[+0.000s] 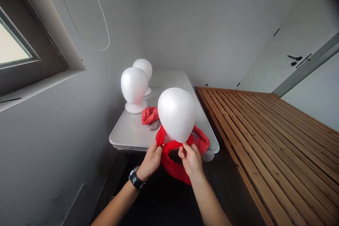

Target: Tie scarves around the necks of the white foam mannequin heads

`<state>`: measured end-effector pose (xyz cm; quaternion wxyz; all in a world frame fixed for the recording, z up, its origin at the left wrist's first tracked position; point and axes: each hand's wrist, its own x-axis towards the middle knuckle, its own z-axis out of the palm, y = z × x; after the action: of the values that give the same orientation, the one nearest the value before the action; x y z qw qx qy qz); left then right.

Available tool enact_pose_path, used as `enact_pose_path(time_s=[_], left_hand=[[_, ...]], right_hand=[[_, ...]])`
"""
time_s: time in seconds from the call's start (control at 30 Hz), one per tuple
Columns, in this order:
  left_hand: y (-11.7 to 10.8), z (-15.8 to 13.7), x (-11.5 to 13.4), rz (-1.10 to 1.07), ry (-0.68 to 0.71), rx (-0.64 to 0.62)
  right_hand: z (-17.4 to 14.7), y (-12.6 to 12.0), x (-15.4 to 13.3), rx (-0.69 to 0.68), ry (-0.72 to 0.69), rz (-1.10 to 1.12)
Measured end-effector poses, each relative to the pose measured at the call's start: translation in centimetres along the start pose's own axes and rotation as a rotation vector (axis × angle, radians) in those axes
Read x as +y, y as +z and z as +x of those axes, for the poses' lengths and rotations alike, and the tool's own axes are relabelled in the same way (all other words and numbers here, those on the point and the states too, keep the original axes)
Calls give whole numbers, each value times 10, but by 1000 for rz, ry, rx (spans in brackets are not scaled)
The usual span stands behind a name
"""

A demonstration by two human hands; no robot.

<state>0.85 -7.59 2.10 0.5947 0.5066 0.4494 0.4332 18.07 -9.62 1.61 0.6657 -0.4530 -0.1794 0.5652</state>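
**Both hands pinch a red scarf at the neck of a foam head**

At the near edge of the white folding table (pixel 132 127) stands a smooth white egg-shaped foam mannequin head (pixel 177 113), with a bright red fabric scarf (pixel 174 166) wrapped about its narrow lower end. Part of the scarf hangs below the table edge in a loop between the two forearms.

The left hand (pixel 150 160), a dark wristwatch (pixel 136 178) on its wrist, has its fingers curled in and pressed together, thumb and forefinger pinching a fold of the red cloth just left of the head's base. The right hand (pixel 191 159) is closed likewise, its fingertips (pixel 182 148) nipping the scarf just under the foam, right of centre. The two hands are near each other but apart, with a short stretch of cloth between them.

Behind the head lies a bunched red and grey cloth (pixel 150 118) on the tabletop. Farther back stand two more white foam heads (pixel 134 88), one behind the other. To the right of the table runs a slatted wooden platform (pixel 265 137).
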Motion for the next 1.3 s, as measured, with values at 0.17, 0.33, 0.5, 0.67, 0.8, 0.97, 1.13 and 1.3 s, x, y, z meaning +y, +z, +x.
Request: enact_pose_path(time_s=[0.17,0.33,0.5,0.67,0.8,0.97,1.13,1.3], left_hand=[[-12,3,-3,44,-8,29],[-34,9,-7,-30,10,99],[-34,4,4,-197,-148,57],[-21,-7,28,-223,-304,-105],[-17,-18,35,-119,-332,-299],[-20,-19,30,41,-242,-395],[-29,-10,19,173,-35,-115],[-47,-6,17,148,0,44]], right_hand=[[10,-15,-15,41,-24,72],[25,-31,-38,94,-53,166],[13,-37,-37,36,1,89],[-39,-40,1,-178,276,-241],[-58,-18,28,-368,447,-291],[-49,13,36,-232,289,-330],[-41,8,18,-5,77,-149],[-24,-28,-24,179,-76,108]])
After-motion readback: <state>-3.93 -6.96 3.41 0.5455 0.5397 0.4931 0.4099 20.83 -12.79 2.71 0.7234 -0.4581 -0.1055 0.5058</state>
